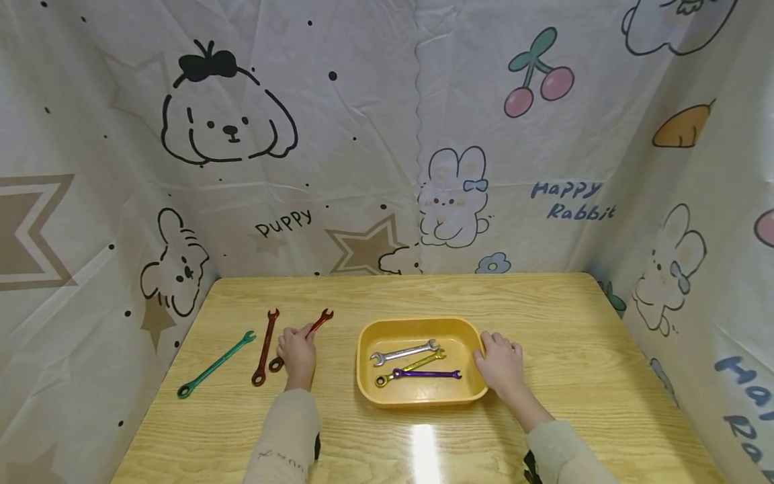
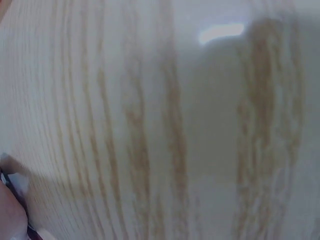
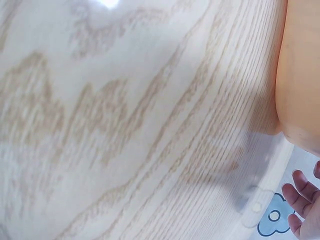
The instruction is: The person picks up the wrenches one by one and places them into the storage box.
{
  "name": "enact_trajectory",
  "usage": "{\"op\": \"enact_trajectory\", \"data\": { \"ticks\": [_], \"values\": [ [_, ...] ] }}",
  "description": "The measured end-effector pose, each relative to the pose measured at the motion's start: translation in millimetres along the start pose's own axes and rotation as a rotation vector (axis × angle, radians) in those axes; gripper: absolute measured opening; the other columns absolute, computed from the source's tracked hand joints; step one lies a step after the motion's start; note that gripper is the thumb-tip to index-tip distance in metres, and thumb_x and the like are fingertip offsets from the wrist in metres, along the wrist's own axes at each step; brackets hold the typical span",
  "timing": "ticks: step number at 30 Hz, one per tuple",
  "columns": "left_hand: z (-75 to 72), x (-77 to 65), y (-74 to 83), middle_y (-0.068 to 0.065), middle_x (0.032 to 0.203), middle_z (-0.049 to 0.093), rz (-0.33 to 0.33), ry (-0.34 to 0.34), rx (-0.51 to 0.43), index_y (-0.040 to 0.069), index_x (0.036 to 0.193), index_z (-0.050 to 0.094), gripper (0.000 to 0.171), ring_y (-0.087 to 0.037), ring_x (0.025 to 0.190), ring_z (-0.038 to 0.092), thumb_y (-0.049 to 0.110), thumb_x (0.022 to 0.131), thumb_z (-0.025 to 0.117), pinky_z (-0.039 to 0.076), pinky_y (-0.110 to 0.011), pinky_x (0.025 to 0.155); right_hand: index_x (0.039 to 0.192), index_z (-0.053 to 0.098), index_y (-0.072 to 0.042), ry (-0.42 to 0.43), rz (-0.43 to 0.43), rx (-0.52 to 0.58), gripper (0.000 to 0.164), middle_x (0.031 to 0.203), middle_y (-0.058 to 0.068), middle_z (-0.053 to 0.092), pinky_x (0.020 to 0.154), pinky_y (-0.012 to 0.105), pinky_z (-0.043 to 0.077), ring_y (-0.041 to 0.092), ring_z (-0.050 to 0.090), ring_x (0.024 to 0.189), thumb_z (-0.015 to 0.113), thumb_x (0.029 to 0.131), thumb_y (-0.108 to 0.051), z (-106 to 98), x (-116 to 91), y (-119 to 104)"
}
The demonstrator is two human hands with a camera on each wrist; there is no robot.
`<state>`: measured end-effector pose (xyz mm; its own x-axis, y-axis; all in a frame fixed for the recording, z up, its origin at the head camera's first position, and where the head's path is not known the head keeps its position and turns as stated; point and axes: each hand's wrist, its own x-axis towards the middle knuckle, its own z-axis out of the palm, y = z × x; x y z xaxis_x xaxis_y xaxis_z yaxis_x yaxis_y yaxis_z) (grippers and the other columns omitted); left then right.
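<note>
My left hand [image 1: 297, 353] pinches a red combination wrench [image 1: 322, 318] on the wooden table; its middle is hidden under the fingers, the open end pointing away and the ring end toward me. To its left lie a dark red wrench [image 1: 266, 346] and a green wrench [image 1: 218, 364]. My right hand [image 1: 502, 363] holds the right rim of a yellow plastic bin [image 1: 417, 396], thumb at the edge. Inside the bin are a silver wrench [image 1: 405, 352], a yellow wrench [image 1: 426, 361] and a purple wrench [image 1: 426, 374], the last crossing the yellow one.
The wooden table [image 1: 544, 296] is bordered at the back and sides by a hanging cloth [image 1: 363, 101] with cartoon prints. A bright light reflection [image 1: 425, 450] shows on the tabletop in front of the bin.
</note>
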<state>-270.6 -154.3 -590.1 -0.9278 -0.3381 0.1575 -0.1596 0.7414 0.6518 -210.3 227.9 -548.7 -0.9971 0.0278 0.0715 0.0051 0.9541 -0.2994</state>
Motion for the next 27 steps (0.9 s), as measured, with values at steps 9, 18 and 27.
{"op": "enact_trajectory", "data": {
  "ticks": [9, 18, 27],
  "values": [
    [-0.9, -0.7, 2.1, -0.018, 0.099, 0.047, 0.017, -0.038, 0.065, 0.01, 0.119, 0.061, 0.029, -0.033, 0.09, 0.039, 0.018, 0.093, 0.053, 0.028, -0.045, 0.08, 0.118, 0.052, -0.001, 0.005, -0.005, 0.005, 0.037, 0.112, 0.019, 0.055, 0.094, 0.056, 0.026, 0.036, 0.05, 0.105, 0.051, 0.089, -0.024, -1.3, 0.2, -0.5],
    [2.5, 1.1, 0.4, -0.02, 0.099, 0.049, 0.033, -0.053, 0.158, 0.011, 0.122, 0.058, 0.03, -0.034, 0.087, 0.042, 0.019, 0.094, 0.051, 0.032, -0.044, 0.076, 0.118, 0.052, -0.001, 0.008, -0.002, 0.005, 0.037, 0.112, 0.019, 0.055, 0.094, 0.056, 0.026, 0.036, 0.05, 0.105, 0.051, 0.089, -0.024, -0.9, 0.3, -0.5],
    [4.7, -2.1, -0.5, -0.019, 0.094, 0.048, 0.098, -0.001, 0.177, 0.008, 0.12, 0.058, 0.03, -0.033, 0.083, 0.041, 0.017, 0.092, 0.053, 0.034, -0.043, 0.073, 0.115, 0.053, -0.002, 0.017, -0.004, 0.013, 0.034, 0.11, 0.019, 0.055, 0.093, 0.056, 0.026, 0.036, 0.051, 0.104, 0.052, 0.088, -0.024, 0.7, -0.7, -0.1]
  ]
}}
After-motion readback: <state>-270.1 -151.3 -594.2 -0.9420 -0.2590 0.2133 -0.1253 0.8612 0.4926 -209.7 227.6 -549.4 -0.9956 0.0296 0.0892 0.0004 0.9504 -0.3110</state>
